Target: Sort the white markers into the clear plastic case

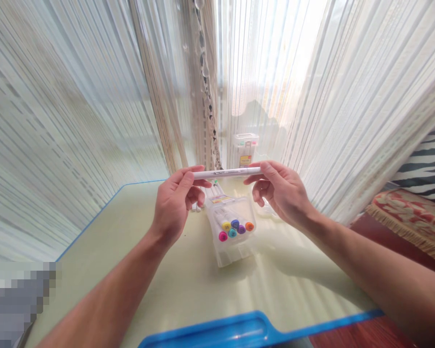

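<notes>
A white marker pen (227, 172) is held level above the table, one end in each hand. My left hand (177, 203) pinches its left end between thumb and fingers. My right hand (281, 191) pinches its right end the same way. Below the pen a clear plastic case (235, 251) lies on its side on the pale table (188, 290). Several markers with coloured end caps (235, 227) show inside the case, pink, yellow, blue, purple and orange among them. Beyond the case, more white markers (212, 191) lie partly hidden by my left hand.
A second clear marker box (245, 147) stands upright at the table's far edge against the striped sheer curtains (94, 111). A blue plastic tray edge (221, 331) sits at the near side. A fringed red cushion (409, 212) and a zebra-print fabric (431, 159) lie at right.
</notes>
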